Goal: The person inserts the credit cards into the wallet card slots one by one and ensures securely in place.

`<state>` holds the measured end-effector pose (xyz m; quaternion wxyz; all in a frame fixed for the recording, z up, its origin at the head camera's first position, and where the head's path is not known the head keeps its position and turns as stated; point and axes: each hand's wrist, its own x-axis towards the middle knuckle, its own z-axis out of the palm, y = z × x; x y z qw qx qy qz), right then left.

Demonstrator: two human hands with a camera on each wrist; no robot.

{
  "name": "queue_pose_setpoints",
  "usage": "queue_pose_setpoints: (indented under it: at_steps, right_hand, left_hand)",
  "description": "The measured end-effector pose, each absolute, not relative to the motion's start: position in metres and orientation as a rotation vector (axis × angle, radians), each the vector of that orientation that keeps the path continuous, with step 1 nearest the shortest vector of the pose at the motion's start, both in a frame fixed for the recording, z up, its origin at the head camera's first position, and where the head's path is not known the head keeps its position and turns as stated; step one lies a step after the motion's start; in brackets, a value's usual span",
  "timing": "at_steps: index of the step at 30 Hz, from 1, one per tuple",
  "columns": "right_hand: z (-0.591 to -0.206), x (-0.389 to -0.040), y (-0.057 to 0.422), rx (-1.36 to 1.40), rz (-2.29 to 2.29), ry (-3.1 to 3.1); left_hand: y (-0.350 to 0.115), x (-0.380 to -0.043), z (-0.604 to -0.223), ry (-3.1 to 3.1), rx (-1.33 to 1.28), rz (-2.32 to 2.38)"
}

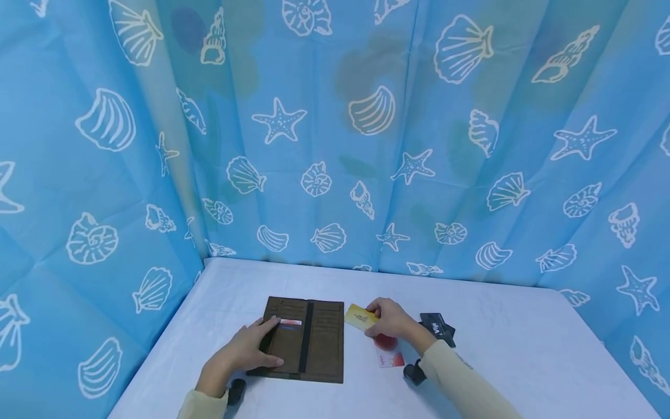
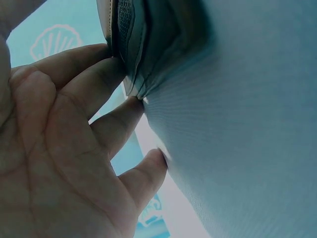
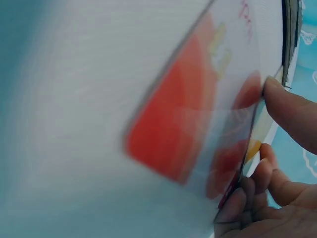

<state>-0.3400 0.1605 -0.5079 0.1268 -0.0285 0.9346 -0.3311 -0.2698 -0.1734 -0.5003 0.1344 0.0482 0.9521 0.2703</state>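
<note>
A brown bifold wallet (image 1: 327, 340) lies spread flat on the table, a dark strip down its middle. Part of a white-and-red card (image 1: 291, 322) shows in a left-hand slot. My left hand (image 1: 243, 349) rests on the wallet's left side, thumb and fingers spread; in the left wrist view, fingertips touch the wallet's edge (image 2: 133, 74) and the table. To the right of the wallet, my right hand (image 1: 389, 319) pinches a yellow card (image 1: 360, 317) between thumb and fingers. Beneath that hand is a white-and-red card (image 1: 390, 359), seen close up in the right wrist view.
Several black cards (image 1: 437, 327), one marked VIP, lie in an overlapping pile right of my right hand. A red round shape (image 1: 385, 342) shows by the white-and-red card. Black wrist devices sit at both sleeves. A blue shell-print curtain (image 1: 324, 145) stands behind the white table (image 1: 523, 349).
</note>
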Motion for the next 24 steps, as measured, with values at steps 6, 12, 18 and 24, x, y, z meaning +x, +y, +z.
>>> queue_pose_setpoints:
  at_steps: [6,12,18,24]
  right_hand:
    - [-0.506,-0.342,0.161,-0.063,-0.993,2.682]
    - [-0.506,-0.345,0.161,-0.008,-1.053,2.697]
    - [-0.504,-0.35,0.167,-0.031,-1.06,2.746]
    - [-0.492,-0.353,0.175,-0.018,-1.334,2.624]
  left_hand:
    - [-0.173,-0.269,-0.501,2.752,0.131,0.796]
    - [-0.174,-0.271,-0.501,2.764,0.142,0.787]
    - [-0.175,-0.272,-0.5,2.767,0.152,0.778]
    - [-0.176,-0.271,-0.5,2.757,0.161,0.79]
